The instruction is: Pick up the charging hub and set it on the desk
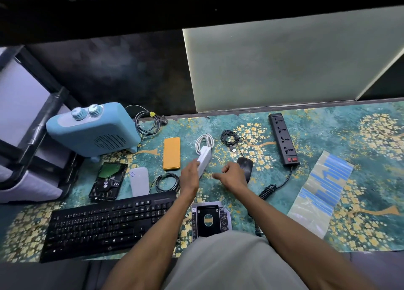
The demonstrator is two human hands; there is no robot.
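White charger brick (204,158) sits centre of the mat (328,123), long axis running 1 to 7 o'clock, its white cable (204,140) coiled at its 12 o'clock end. Left hand (190,174) holds the brick's near end, fingers curled round it from the 8 o'clock side. Brick looks still in contact with the mat or barely tipped up; can't tell which. Right hand (234,175) is just at 3 o'clock of the brick, not touching it, fingers loosely curled on nothing, thumb pointing toward 9. Black mouse (246,166) lies right behind that hand.

Progress, my read: grip is made, lift or reposition not done. Everything else looks untouched.

Around the brick: orange flat case (171,153) at 9 o'clock, black USB cable (230,137) at 1, power strip (283,139) further out at 2, keyboard (109,222) at 7, drive caddy (209,218) at 6, coiled black cable (167,182) at 8.

Containers: none open in view. Caddy tray holds no drive. Bare hard drive (109,181) lies loose on the mat beside white power bank (138,181).
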